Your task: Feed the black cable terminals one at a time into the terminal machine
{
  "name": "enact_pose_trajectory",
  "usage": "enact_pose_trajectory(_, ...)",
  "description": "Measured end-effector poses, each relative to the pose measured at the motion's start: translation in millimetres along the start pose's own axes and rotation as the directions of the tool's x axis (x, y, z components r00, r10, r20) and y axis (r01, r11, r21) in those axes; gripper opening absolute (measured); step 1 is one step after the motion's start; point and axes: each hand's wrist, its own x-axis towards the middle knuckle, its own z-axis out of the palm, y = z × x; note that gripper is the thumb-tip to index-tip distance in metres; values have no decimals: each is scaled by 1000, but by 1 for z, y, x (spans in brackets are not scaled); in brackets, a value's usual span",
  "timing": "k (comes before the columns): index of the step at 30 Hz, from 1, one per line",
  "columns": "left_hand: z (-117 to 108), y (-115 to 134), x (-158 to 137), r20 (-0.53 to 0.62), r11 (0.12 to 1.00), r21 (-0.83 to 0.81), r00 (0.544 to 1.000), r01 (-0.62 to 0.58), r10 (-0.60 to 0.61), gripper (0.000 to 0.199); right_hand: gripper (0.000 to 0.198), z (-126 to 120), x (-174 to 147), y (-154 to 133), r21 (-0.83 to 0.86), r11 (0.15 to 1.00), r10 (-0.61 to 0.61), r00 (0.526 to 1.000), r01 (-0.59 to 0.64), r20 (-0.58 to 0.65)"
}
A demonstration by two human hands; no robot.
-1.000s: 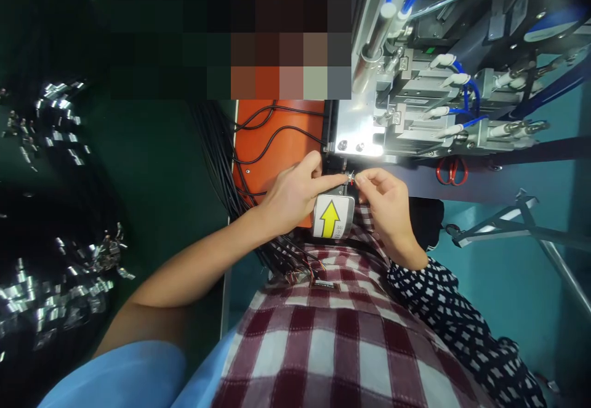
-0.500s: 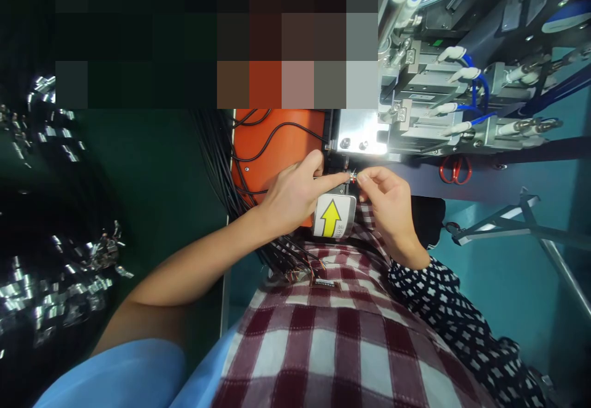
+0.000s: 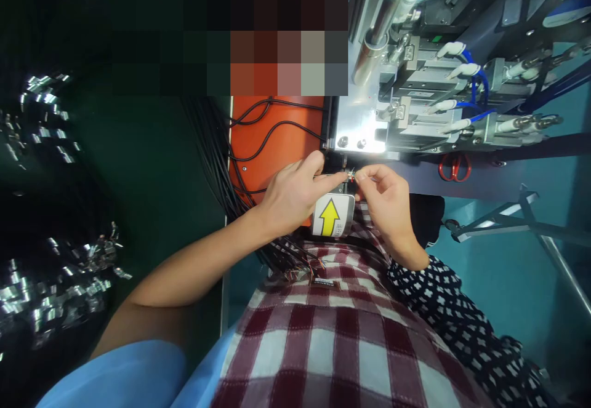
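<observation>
One left hand [image 3: 292, 194]: pointing, touching fine wires [image 3: 351, 175], can't tell if gripping.
Right hand [image 3: 384, 197]: pinched narrow on those wires.
Yellow-arrow sticker [image 3: 330, 216]: just below.

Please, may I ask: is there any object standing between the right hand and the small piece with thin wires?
Nothing visible does: the fingertips of the right hand pinch at the small wired piece. The left hand reaches it from the opposite side. The yellow-arrow label is nearer the body, not between them.
</observation>
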Motion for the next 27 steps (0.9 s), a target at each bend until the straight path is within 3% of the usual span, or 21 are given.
enact_pose_trajectory(4,0,0,0,-17,999,36,1000,-14,14,34,16,-1,1,-1,-84,996,-23,1000,21,-21)
enact_pose_trajectory(10,1,-4,1,-23,999,-39,999,-29,28,30,18,-11,2,-4,-48,997,54,997,-52,52)
enact_pose_trajectory(17,4,-5,1,-39,998,-65,999,-24,21,32,15,1,0,4,-182,964,-206,977,193,-58)
enact_pose_trajectory(22,4,-5,1,-32,999,0,998,-51,51,33,12,4,-2,2,-373,852,-423,903,367,-77)
enact_pose_trajectory(24,4,-5,1,-37,998,8,997,-68,68,32,13,1,-2,3,-422,820,-454,888,386,-70)
enact_pose_trajectory(27,3,-5,1,-47,996,4,995,-91,91,33,13,-1,-2,6,-435,826,-419,907,358,-50)
